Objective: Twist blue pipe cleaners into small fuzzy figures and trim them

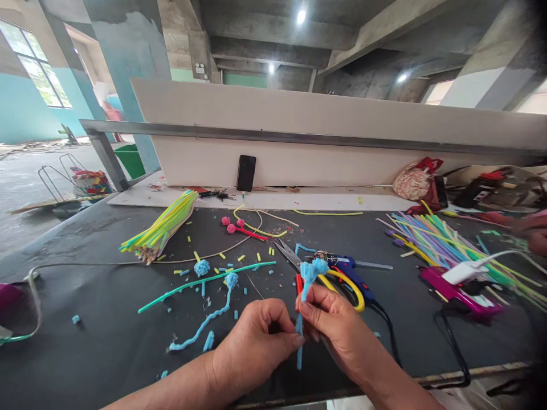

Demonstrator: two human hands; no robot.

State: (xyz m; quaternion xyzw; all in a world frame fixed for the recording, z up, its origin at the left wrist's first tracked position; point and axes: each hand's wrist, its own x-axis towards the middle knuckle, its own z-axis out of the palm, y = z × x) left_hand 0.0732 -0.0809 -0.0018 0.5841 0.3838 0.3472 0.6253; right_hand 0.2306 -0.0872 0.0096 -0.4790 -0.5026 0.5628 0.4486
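Observation:
A blue pipe-cleaner flower [314, 270] with a fluffy head stands upright between my two hands. My right hand [335, 319] pinches it just below the head. Lower down, my left hand [260, 336] closes thumb and finger on the stem, whose end hangs beneath. Behind the flower lie scissors [356, 291] with yellow handles and a blue glue gun [351, 272], both partly hidden. To the left are another blue flower with a twisted stem [213, 315], a loose blue pompom [202, 267] and a green pipe-cleaner stem [179, 291].
A yellow-green pipe-cleaner bundle [164, 225] lies at left, a multicoloured bundle [444, 239] at right beside a magenta power strip [461, 290]. A phone [246, 173] leans on the back panel. Red berry-like stems [243, 228] and cut bits are scattered about. Another person's blurred hand [536, 228] shows at far right.

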